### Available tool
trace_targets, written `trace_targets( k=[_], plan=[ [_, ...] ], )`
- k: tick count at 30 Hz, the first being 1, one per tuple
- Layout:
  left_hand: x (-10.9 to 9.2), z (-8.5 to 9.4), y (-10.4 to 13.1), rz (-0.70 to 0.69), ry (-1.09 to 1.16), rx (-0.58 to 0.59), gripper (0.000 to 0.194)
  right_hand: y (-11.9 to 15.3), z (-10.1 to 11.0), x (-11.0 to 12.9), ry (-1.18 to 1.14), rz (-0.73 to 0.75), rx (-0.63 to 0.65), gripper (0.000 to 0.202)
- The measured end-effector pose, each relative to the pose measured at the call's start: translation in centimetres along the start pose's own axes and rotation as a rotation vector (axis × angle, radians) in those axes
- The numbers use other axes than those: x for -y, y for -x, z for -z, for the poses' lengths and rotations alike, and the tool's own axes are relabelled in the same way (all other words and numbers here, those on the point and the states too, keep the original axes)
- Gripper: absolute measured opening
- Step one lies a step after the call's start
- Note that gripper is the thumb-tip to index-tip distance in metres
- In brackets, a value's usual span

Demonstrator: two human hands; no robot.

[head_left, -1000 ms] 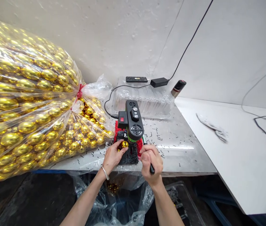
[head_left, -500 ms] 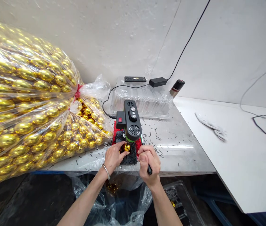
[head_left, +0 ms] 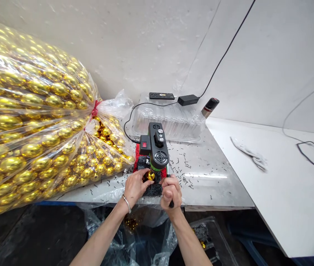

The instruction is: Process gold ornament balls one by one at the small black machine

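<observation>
My left hand [head_left: 136, 186] pinches a shiny gold ball [head_left: 151, 175] between thumb and fingers. The ball sits right beneath the head of a small black press-like machine [head_left: 159, 146] with round vents, buttons and a red switch. My right hand [head_left: 171, 192] is wrapped around the machine's lever handle [head_left: 171, 204], whose black end pokes out below the fist. Under the machine lies a red mat [head_left: 136, 162], its front covered by black scraps [head_left: 152, 190]. The head hides the contact point on the ball.
A huge clear bag of gold balls [head_left: 34, 129] fills the left. Behind the machine are a clear plastic tray [head_left: 170, 122], a power adapter [head_left: 188, 99] and a dark canister [head_left: 210, 107]. Gloves [head_left: 249, 153] lie on the right table. An open plastic bag [head_left: 142, 236] hangs below the edge.
My right hand has moved slightly left, toward the machine, with the lever handle. My left hand keeps the gold ball under the head. The whole view has shifted a little.
</observation>
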State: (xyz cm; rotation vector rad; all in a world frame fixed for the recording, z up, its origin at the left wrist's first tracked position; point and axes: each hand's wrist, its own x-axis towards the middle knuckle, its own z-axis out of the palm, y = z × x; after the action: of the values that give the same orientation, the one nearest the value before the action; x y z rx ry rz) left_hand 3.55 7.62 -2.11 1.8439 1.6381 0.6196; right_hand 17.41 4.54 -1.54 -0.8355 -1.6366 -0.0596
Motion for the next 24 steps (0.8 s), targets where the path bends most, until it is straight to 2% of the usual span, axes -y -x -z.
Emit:
trace_targets(
  k=[4,10,15,17,19,21,24],
  plan=[
    [0.1,0.0,0.0,-0.004,-0.016,0.000,0.040,0.6,-0.5,-0.4,-0.002,-0.025,-0.039,0.031],
    [0.0,0.0,0.0,-0.011,-0.041,-0.014,0.038,0.7,-0.7,-0.6,0.007,0.066,0.004,0.028],
    [0.0,0.1,-0.1,-0.009,0.035,-0.040,0.038,-3.0,0.7,1.9,-0.077,-0.123,-0.051,0.029],
    [0.2,0.6,0.5,0.012,0.126,-0.076,0.038,-5.0,1.4,3.0,-0.087,-0.223,-0.039,0.030],
    [0.5,1.0,1.8,0.056,0.254,-0.084,0.040,-6.4,1.9,3.8,-0.096,-0.262,0.003,0.031],
    [1.1,0.9,3.7,0.108,0.430,-0.005,0.045,-6.9,2.0,4.1,-0.092,-0.256,0.019,0.032],
    [2.1,-0.6,7.1,0.275,0.741,0.291,0.057,-6.4,1.8,4.0,-0.075,-0.222,-0.003,0.031]
  ],
)
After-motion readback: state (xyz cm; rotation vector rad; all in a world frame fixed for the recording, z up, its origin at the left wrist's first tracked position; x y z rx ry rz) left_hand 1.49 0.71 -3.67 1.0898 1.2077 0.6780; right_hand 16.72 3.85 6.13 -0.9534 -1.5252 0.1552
